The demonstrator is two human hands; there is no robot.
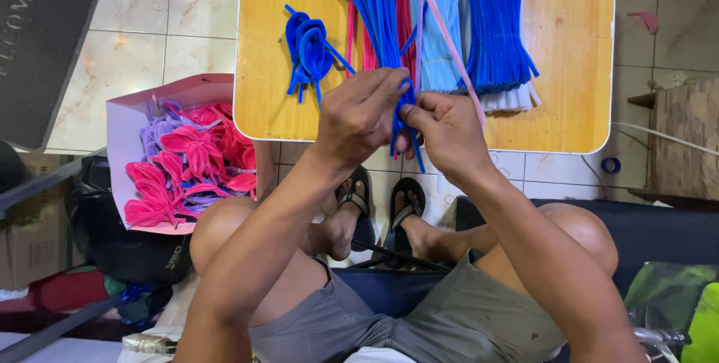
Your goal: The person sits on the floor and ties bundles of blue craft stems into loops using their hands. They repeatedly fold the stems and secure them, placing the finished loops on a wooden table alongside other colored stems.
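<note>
From the head view, our left hand (358,112) and right hand (448,132) meet over the desk's (277,101) near edge, fingers pinched narrow on a blue pipe cleaner (399,120). We judge even, tight bends best, matching the finished blue loops (308,52) near the left edge.

A pale pink open box (123,127) sits on the floor just off the desk's (269,108) near left corner, filled with pink and purple bent shapes. A brown cardboard carton (30,247) stands at the far left on the floor. A dark doormat (45,41) with pale lettering lies at the upper left.
</note>
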